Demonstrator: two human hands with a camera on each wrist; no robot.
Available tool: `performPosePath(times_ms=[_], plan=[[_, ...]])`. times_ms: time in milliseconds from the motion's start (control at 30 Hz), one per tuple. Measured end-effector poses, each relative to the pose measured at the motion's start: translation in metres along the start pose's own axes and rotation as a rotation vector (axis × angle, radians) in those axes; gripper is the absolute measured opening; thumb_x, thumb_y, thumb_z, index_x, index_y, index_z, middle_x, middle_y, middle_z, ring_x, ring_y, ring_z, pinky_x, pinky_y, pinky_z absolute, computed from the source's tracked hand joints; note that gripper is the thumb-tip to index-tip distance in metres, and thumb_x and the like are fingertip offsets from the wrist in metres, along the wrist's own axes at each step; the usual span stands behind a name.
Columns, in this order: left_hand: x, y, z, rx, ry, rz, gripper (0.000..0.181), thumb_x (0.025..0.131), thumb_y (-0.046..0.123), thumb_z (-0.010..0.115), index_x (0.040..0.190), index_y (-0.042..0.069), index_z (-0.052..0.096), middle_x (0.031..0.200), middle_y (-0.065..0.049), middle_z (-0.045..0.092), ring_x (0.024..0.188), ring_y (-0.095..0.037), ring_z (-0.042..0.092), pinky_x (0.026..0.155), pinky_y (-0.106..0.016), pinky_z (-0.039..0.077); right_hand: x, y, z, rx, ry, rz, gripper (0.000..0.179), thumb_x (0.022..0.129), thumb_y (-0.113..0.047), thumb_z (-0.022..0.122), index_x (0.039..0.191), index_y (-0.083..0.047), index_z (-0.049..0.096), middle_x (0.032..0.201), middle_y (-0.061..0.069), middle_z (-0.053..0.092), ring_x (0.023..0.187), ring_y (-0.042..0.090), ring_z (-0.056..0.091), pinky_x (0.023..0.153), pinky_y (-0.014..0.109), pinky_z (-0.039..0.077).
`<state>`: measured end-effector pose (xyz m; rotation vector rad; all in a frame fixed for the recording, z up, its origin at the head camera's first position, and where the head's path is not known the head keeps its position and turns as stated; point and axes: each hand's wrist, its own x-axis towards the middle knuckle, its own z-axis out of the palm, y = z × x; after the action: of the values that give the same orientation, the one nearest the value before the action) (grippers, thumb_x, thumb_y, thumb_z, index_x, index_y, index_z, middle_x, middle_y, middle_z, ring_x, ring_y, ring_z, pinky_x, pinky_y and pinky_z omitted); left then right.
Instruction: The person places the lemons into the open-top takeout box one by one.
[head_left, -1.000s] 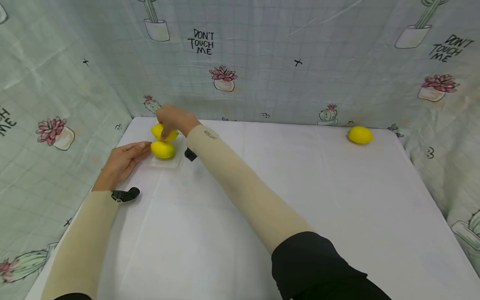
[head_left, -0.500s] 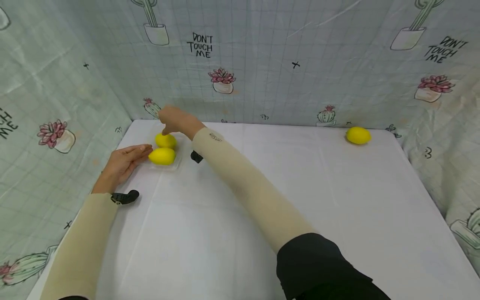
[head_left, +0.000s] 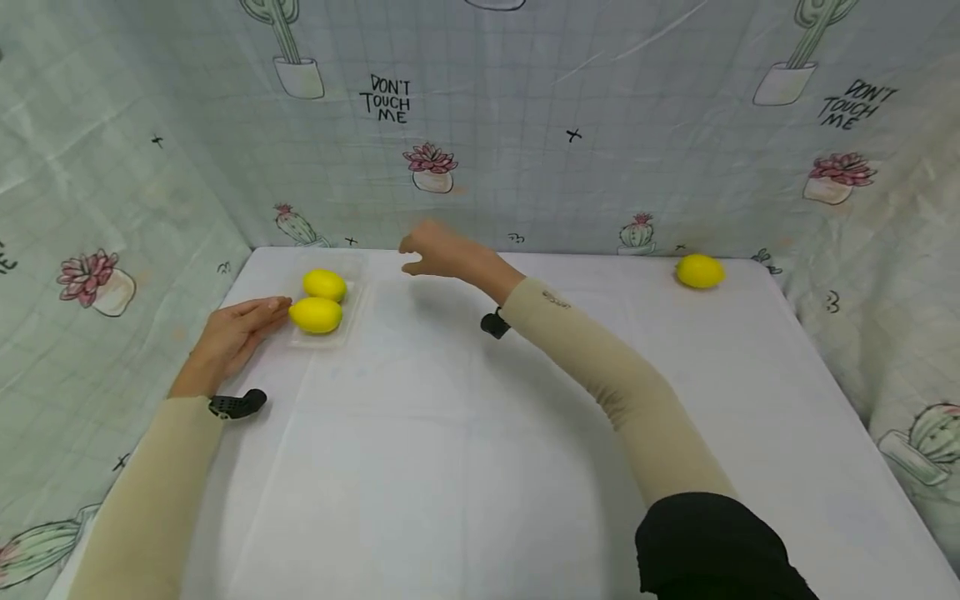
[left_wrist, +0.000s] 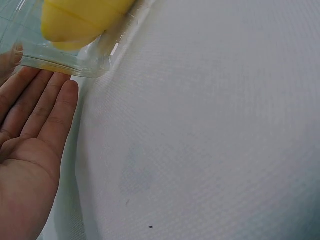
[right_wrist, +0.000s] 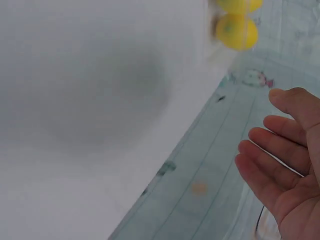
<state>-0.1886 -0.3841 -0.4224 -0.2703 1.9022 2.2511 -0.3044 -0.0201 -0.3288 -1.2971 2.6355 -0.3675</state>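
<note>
Two yellow lemons sit side by side in a clear plastic container at the table's far left: a rear lemon (head_left: 325, 285) and a front lemon (head_left: 316, 315). The transparent container (left_wrist: 95, 67) shows its wall in the left wrist view. My left hand (head_left: 234, 337) rests against the container's left side, its fingers straight. My right hand (head_left: 442, 250) is in the air above the back of the table, right of the container, with loosely bent fingers and nothing in them. A third lemon (head_left: 700, 272) lies alone at the far right corner.
A white cloth covers the table (head_left: 420, 467). Behind and at both sides hangs a pale green curtain (head_left: 510, 100) printed with potted plants, close to the table's back edge. Dark straps with small black devices (head_left: 238, 404) are on both wrists.
My right hand has let go of the rear lemon, lifted off it and moved right along the back of the table. The left hand has stayed beside the container.
</note>
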Motion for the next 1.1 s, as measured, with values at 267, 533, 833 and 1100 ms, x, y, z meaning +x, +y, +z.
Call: performPosePath(times_ms=[267,533,833,1100], plan=[[-0.005,0.0,0.001,0.048,-0.009,-0.03,0.069,0.098,0.027,0.068,0.154,0.0,0.038,0.13,0.008,0.067,0.126,-0.005,0.06,0.111,-0.027,0.043,-0.096,0.056,0.009,-0.015,0.036,0.168,0.044,0.102,-0.028,0.066,0.137,-0.001,0.063,0.136,0.014,0.065,0.128,0.03,0.059,0.108,0.04,0.051],[-0.006,0.002,0.003,0.013,-0.022,-0.021,0.056,0.099,0.021,0.067,0.149,0.003,0.049,0.129,0.005,0.069,0.126,-0.009,0.061,0.109,-0.028,0.046,-0.202,0.12,0.022,0.011,0.172,0.284,0.035,0.098,-0.018,0.07,0.127,0.002,0.069,0.128,0.019,0.068,0.121,0.036,0.063,0.103,0.051,0.053],[-0.003,0.001,-0.001,-0.028,-0.037,0.003,0.042,0.099,0.016,0.067,0.139,0.008,0.061,0.125,0.005,0.071,0.118,-0.007,0.065,0.106,-0.027,0.049,-0.306,0.177,0.022,-0.05,0.269,0.482,0.033,0.097,-0.011,0.07,0.127,0.001,0.068,0.126,0.024,0.067,0.111,0.042,0.063,0.094,0.058,0.054],[-0.002,-0.001,0.0,-0.077,-0.056,0.022,0.028,0.099,0.011,0.065,0.127,0.007,0.071,0.123,0.002,0.072,0.117,-0.01,0.067,0.106,-0.029,0.05,-0.363,0.21,0.023,-0.111,0.374,0.569,0.039,0.093,-0.007,0.073,0.13,0.003,0.063,0.136,0.031,0.056,0.124,0.052,0.049,0.106,0.069,0.042]])
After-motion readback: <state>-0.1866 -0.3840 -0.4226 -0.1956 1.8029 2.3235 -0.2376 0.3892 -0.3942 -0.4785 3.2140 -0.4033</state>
